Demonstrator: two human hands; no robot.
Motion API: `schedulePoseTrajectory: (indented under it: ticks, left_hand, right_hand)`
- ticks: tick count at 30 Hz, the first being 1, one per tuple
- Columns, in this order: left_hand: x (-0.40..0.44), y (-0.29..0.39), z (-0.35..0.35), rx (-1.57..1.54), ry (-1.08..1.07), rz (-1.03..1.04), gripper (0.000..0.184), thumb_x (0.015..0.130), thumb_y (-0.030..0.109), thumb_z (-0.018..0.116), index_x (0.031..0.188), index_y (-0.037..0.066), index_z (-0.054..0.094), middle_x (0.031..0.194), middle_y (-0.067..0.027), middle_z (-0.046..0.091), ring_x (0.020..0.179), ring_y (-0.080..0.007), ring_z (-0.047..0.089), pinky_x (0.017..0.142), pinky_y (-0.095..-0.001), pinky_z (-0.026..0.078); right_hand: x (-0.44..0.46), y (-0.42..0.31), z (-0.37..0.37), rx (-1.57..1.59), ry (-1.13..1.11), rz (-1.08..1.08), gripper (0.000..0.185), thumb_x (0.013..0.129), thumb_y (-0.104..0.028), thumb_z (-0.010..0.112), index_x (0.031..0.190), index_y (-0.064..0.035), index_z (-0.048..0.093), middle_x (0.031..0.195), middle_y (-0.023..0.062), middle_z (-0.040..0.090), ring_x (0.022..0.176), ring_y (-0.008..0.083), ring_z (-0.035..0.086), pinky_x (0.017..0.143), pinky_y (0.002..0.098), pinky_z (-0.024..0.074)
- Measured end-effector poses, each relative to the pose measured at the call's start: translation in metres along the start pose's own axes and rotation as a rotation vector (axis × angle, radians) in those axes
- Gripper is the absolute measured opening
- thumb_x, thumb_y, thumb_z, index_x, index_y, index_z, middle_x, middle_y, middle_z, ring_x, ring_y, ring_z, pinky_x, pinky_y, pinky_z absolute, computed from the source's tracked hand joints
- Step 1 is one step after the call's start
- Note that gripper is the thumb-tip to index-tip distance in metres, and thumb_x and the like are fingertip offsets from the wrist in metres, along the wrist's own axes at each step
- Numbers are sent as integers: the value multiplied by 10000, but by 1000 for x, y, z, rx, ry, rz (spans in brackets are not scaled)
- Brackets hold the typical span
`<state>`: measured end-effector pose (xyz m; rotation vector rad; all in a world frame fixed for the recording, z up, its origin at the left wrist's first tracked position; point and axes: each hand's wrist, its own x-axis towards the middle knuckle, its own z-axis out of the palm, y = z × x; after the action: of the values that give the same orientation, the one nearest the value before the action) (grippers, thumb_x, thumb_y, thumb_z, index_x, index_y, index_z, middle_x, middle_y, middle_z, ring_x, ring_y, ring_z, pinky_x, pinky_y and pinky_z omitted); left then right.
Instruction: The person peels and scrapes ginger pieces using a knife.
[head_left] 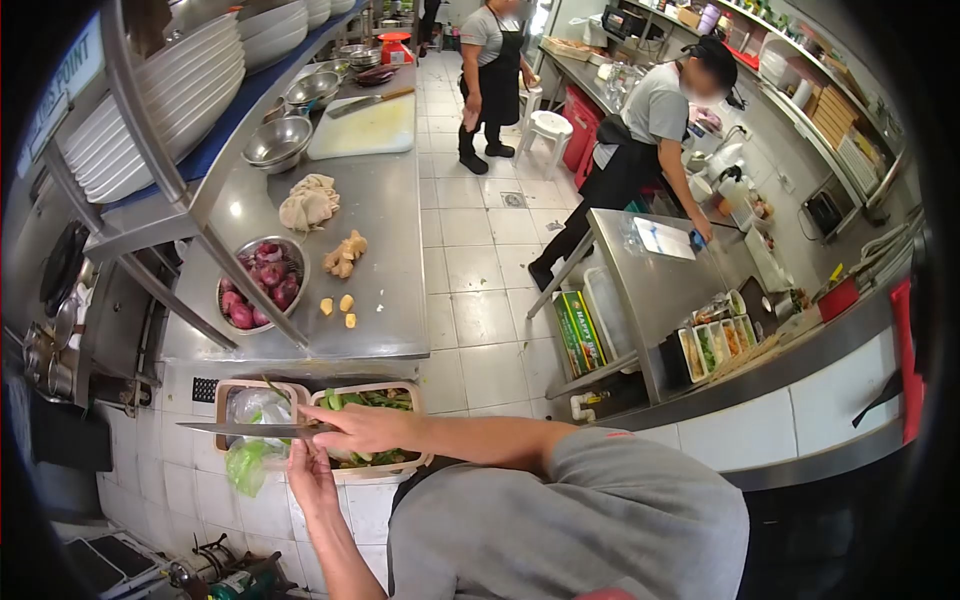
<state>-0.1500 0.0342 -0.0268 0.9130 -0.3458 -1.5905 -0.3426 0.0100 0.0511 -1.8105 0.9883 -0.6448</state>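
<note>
My right hand point(365, 428) is wrapped round the handle of a knife point(245, 430), its long blade pointing left. Just below the blade, the fingers of my left hand point(312, 472) are pressed together close to the knife; whatever they hold is too small to make out. Both hands are over two pinkish tubs. Clear and green plastic bags fill the left tub point(223, 400), and green vegetable scraps point(375, 400) lie in the right tub point(417, 398).
On the steel table point(385, 250) are a colander point(305, 262) of red onions point(265, 285), ginger root point(345, 255), several peeled pieces point(348, 303), a pale cloth point(310, 203) and a cutting board point(365, 135) with another knife point(370, 102). Two people point(490, 80) point(640, 130) stand farther back.
</note>
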Motion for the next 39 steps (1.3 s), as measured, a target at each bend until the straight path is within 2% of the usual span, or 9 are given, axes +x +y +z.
schedulePoseTrajectory:
  ticks: [6,8,12,17,19,21,26,30,39]
  left_hand:
    - [-22,-5,22,121,-82,-6,87,926,65,631,987,10,660,978,-72,683,875,-139,649,785,-260,553]
    - [-24,-16,15,88,-12,-19,129,922,93,651,1025,16,647,997,-64,679,879,-133,644,799,-255,549]
    - [-12,-12,-16,-50,59,-18,265,931,127,649,1166,19,590,1139,-82,634,987,-154,617,871,-283,534]
    - [-17,-1,-17,-93,-34,-17,474,952,118,617,1385,71,432,1299,-106,522,1128,-188,541,980,-350,489]
    - [-14,3,-17,-11,-38,30,493,958,107,603,1408,78,404,1287,-104,535,1110,-193,556,977,-348,491]
    - [-12,11,-8,21,-28,57,501,965,115,595,1415,52,385,1278,-107,550,1104,-196,568,966,-344,494]
    - [7,21,13,-136,-116,112,313,1003,262,539,1193,16,579,1173,-84,626,1099,-184,576,979,-314,454]
    - [1,34,28,-369,45,28,269,982,290,586,1093,45,592,1022,-66,646,942,-172,597,732,-247,496]
    - [-10,26,35,-423,0,64,133,1000,151,496,1064,60,568,975,-21,621,831,-109,588,717,-270,508]
  right_hand:
    - [14,17,15,36,57,34,610,990,-455,452,1435,-47,357,933,271,641,826,409,637,727,450,486]
    - [21,21,11,97,70,128,623,987,-484,441,1425,-48,359,992,270,646,852,424,634,747,451,490]
    - [19,42,6,324,-79,465,650,986,-571,388,1511,-197,301,762,79,510,453,115,432,404,299,390]
    - [11,26,7,228,-99,357,682,974,-575,408,1509,-160,327,958,161,671,448,177,501,461,328,450]
    - [13,21,8,130,-141,349,646,987,-559,400,1513,-190,323,940,170,653,602,237,613,628,352,522]
    - [21,49,25,23,23,117,698,979,-562,418,1474,-73,358,1363,255,514,1243,352,526,1035,394,412]
    - [25,34,20,94,190,-71,428,997,-220,515,1390,-56,473,1358,161,531,1274,227,489,1062,332,388]
    - [21,2,10,137,37,94,557,965,-285,551,1445,-51,393,846,127,582,729,177,534,709,311,441]
    - [14,-11,19,22,20,-178,629,935,-280,598,1461,-32,358,621,143,486,536,235,467,554,365,372]
